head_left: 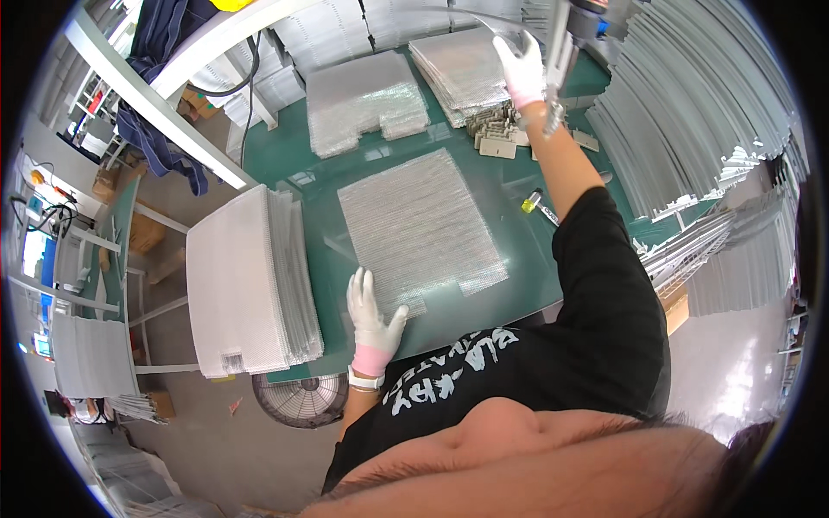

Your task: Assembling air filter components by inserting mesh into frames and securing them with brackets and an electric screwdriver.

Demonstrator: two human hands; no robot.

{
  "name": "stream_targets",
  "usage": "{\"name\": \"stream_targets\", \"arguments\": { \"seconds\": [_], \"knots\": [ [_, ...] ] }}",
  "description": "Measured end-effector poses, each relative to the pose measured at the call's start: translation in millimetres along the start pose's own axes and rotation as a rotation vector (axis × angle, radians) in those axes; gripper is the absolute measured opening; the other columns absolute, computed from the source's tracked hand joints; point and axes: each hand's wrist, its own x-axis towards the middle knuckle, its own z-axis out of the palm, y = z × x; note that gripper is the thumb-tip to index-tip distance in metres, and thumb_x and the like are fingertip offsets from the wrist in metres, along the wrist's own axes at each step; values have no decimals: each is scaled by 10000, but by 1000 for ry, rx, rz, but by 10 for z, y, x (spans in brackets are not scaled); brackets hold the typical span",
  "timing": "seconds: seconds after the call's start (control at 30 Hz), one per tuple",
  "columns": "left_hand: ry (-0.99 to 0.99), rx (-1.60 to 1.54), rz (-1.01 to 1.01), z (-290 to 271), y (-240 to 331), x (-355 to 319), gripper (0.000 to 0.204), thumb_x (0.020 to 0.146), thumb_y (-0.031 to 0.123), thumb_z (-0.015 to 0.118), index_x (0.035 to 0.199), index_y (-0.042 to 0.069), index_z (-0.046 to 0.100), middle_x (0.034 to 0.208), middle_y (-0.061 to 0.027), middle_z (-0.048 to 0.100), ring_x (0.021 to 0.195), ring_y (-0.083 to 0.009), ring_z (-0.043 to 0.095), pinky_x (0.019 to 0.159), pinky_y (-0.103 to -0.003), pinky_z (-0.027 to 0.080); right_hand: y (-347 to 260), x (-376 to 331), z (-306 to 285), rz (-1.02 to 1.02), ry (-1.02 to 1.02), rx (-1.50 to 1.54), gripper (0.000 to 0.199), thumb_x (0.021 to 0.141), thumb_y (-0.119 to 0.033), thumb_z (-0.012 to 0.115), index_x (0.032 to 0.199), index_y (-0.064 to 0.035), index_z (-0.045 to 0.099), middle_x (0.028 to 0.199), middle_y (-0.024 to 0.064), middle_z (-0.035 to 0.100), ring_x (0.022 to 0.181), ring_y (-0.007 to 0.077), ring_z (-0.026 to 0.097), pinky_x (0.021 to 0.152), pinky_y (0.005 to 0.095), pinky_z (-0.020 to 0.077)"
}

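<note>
A single silvery honeycomb-textured sheet [419, 224] with notched edges lies flat on the green table. My left hand [373, 319], in a white glove with a pink cuff, has its fingers stretched out at the sheet's near left corner. Gloved the same way, my right hand [521, 69] reaches far out, thumb and fingers apart, beside a stack of clear-looking sheets [462, 65]. I see nothing held in it. Just below that hand is a cluster of beige metal plates [496, 138]. A metal tool hanging from above [561, 60] partly overlaps the right hand's side.
Left of the sheet stands a thick stack of white sheets [237, 281]. Another notched stack [363, 99] lies at the back. A small yellow-ended bottle or tool [537, 205] is near my right forearm. Tall piles of grey strips [699, 104] rise on the right; a floor fan [300, 400] sits below.
</note>
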Motion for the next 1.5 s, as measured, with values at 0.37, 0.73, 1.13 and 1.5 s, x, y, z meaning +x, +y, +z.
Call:
{"name": "stream_targets", "arguments": {
  "seconds": [0.37,0.73,1.13,1.5],
  "knots": [
    [363,-1268,-330,172,738,369,491,981,77,528,1451,-12,413,1294,-188,605,1170,-227,590,968,-301,461,-1329,-3119,-1401,-341,-865,-132,1093,608,-509,864,1472,-53,374,1505,305,297,1427,500,226,1171,616,141],
    [363,-449,-281,96,17,248,756,857,78,707,1504,13,322,1264,-194,516,891,-209,594,773,-299,503,-1015,-2626,-1720,49,-901,-296,877,802,-291,740,1539,-129,294,925,228,658,848,389,657,767,410,526],
    [-48,252,-347,274,-87,284,841,758,301,818,1429,-13,419,1207,-252,551,1073,-389,586,917,-436,498,-771,-2958,-1691,182,-1028,-559,801,792,-304,741,1487,-116,391,976,207,685,867,386,666,772,431,528],
    [-96,218,-355,291,-148,310,856,738,330,832,1422,3,435,1202,-225,552,1040,-362,593,914,-425,492,-642,-2968,-1693,130,-1052,-555,759,828,-384,691,1470,-87,415,914,188,682,869,359,667,786,437,526]
  ]
}}
